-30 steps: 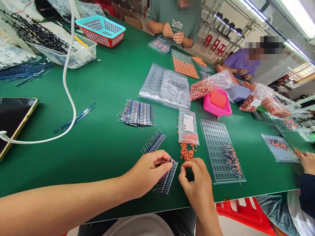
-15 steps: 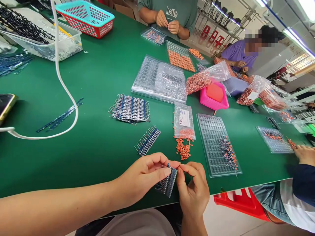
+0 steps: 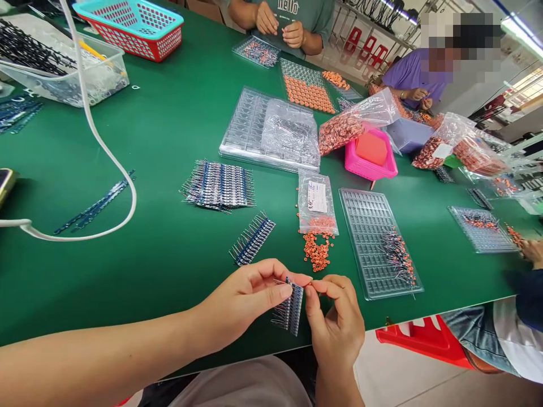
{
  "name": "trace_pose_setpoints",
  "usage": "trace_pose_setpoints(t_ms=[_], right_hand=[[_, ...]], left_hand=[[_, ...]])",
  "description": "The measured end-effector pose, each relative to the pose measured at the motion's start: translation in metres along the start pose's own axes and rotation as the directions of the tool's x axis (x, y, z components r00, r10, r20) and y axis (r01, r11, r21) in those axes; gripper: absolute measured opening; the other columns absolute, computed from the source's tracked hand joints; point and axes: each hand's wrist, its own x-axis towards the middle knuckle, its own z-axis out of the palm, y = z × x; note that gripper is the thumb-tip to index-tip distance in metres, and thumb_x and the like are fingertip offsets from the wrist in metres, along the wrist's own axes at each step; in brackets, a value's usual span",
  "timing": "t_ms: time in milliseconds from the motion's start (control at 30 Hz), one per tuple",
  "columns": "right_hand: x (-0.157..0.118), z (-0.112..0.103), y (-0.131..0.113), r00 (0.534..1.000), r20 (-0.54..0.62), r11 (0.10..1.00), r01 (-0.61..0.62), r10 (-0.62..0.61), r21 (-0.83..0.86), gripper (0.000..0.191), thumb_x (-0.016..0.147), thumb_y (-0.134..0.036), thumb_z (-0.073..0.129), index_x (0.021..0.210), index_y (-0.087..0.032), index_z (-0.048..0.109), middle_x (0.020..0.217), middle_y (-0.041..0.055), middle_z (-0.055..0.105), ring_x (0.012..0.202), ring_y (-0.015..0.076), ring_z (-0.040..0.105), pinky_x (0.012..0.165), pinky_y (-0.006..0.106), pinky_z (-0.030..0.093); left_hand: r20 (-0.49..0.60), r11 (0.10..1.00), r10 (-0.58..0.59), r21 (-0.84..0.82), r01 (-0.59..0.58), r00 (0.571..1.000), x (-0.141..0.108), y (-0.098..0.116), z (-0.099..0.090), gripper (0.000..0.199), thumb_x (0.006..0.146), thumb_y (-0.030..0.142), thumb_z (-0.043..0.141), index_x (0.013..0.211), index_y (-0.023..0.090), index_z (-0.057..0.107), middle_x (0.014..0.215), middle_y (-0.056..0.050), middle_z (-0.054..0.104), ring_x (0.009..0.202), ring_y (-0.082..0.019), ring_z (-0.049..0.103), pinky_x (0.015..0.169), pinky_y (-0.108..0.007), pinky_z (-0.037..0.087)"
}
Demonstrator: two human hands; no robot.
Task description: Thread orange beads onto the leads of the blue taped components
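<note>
My left hand [image 3: 258, 294] is closed on a strip of small blue circuit boards [image 3: 292, 311] with thin wire leads, held above the table's front edge. Thumb and forefinger of my right hand [image 3: 339, 319] pinch a tiny orange piece at the strip's upper right corner, touching my left fingertip; its shape is mostly hidden. Just beyond my hands lie loose orange rings [image 3: 317, 257], spilling from a labelled clear bag [image 3: 316, 198]. Another board strip [image 3: 253, 240] and a stack of strips [image 3: 223, 186] lie to the left. At right, a clear tray [image 3: 360, 243] carries wired pieces with orange rings.
Clear stacked trays [image 3: 241, 127], a pink basket [image 3: 369, 167] and a bag of orange rings [image 3: 341, 133] stand farther back. A white cable [image 3: 99, 135] loops across the left side. Co-workers sit opposite; another person's hand [image 3: 533, 251] is at far right.
The camera view has shifted slightly. Both hands keep nearly the same pose, and the strip hangs a little more upright. The co-worker opposite has moved their hands apart.
</note>
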Motion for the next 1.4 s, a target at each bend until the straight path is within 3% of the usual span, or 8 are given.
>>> trace_pose_setpoints(t_ms=[233,733,1033,1400], right_hand=[[0.0009,0.0013,-0.0030,0.999,-0.031,0.999,0.039,-0.040,-0.024,0.013,0.091,-0.011,0.067,0.096,-0.023,0.065,0.088,0.0016,0.061,0.078,0.0145,0.062,0.064,0.028,0.052],[-0.0006,0.0013,-0.0026,0.998,-0.050,0.999,0.043,-0.044,-0.031,0.012,0.091,-0.013,0.067,0.096,-0.024,0.067,0.087,0.0017,0.063,0.075,0.0152,0.063,0.060,0.028,0.051],[0.0003,0.0008,-0.0028,0.997,-0.036,0.998,0.064,-0.065,-0.025,0.014,0.090,-0.011,0.067,0.096,-0.023,0.065,0.087,0.0012,0.062,0.076,0.0145,0.063,0.062,0.028,0.051],[-0.0014,0.0021,-0.0015,1.000,0.027,1.000,-0.008,0.009,-0.020,0.008,0.091,-0.015,0.064,0.091,-0.023,0.061,0.087,0.0011,0.060,0.077,0.0149,0.061,0.060,0.026,0.048]], left_hand=[[0.005,0.998,0.043,0.034,-0.043,0.999,-0.0001,-0.0043,-0.0005,0.020,0.088,0.037,0.074,0.088,0.019,0.064,0.125,-0.010,0.075,0.120,-0.027,0.067,0.105,-0.043,0.051],[-0.023,0.996,-0.001,0.085,0.003,1.000,-0.0020,0.0025,0.0032,0.027,0.083,0.041,0.078,0.087,0.018,0.063,0.125,-0.011,0.075,0.115,-0.027,0.068,0.096,-0.041,0.054],[-0.007,0.995,0.056,0.084,-0.055,0.998,-0.0007,-0.0063,-0.0015,0.021,0.087,0.038,0.074,0.090,0.019,0.066,0.124,-0.010,0.076,0.118,-0.027,0.067,0.105,-0.044,0.050],[0.016,0.999,0.026,0.044,-0.027,1.000,0.0002,-0.0075,-0.0016,0.018,0.089,0.034,0.073,0.088,0.019,0.062,0.126,-0.009,0.075,0.115,-0.025,0.068,0.098,-0.041,0.053]])
